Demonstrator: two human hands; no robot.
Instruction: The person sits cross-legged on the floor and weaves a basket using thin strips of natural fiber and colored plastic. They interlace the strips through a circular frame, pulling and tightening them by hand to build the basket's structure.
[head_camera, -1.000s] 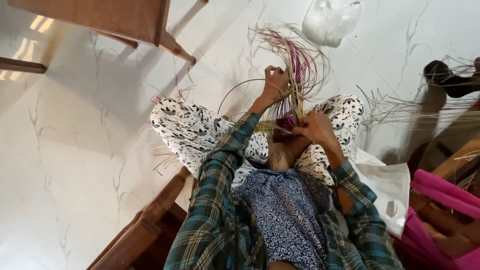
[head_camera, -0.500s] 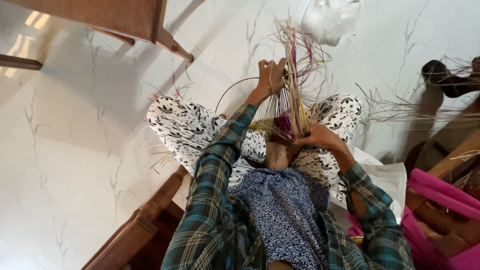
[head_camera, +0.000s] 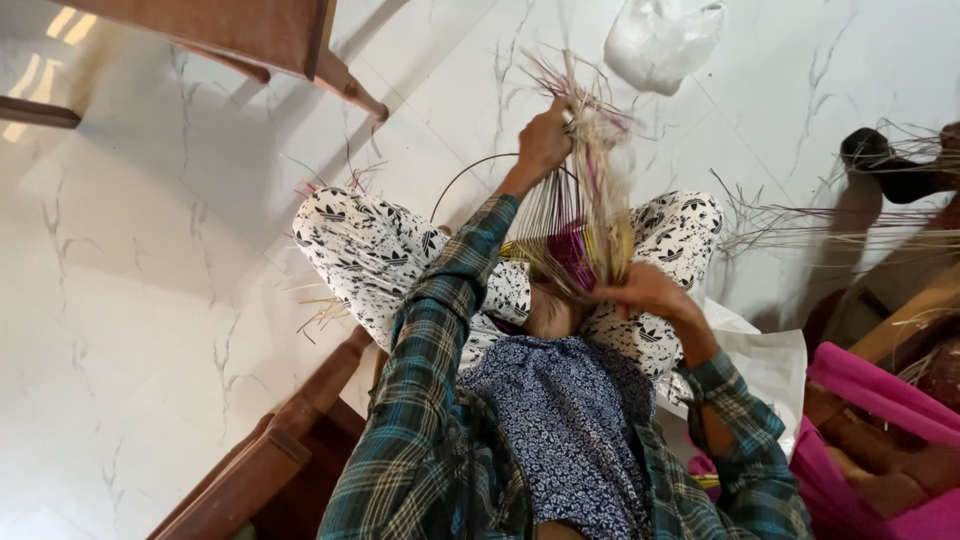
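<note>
White marble floor (head_camera: 130, 300) w/ loose straw bits (head_camera: 320, 310) & white plastic bag (head_camera: 660, 40).

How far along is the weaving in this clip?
A small magenta and yellow woven base sits on the lap. The left hand pulls up long loose straw strands; the right hand steadies the base. Most strand length remains unwoven.

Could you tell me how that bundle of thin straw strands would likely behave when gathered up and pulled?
The straw strands look thin and springy: they fan out above the left hand, so probably light and bendy. Loose ends splay, so some may slip free. The right hand pins their base.
</note>
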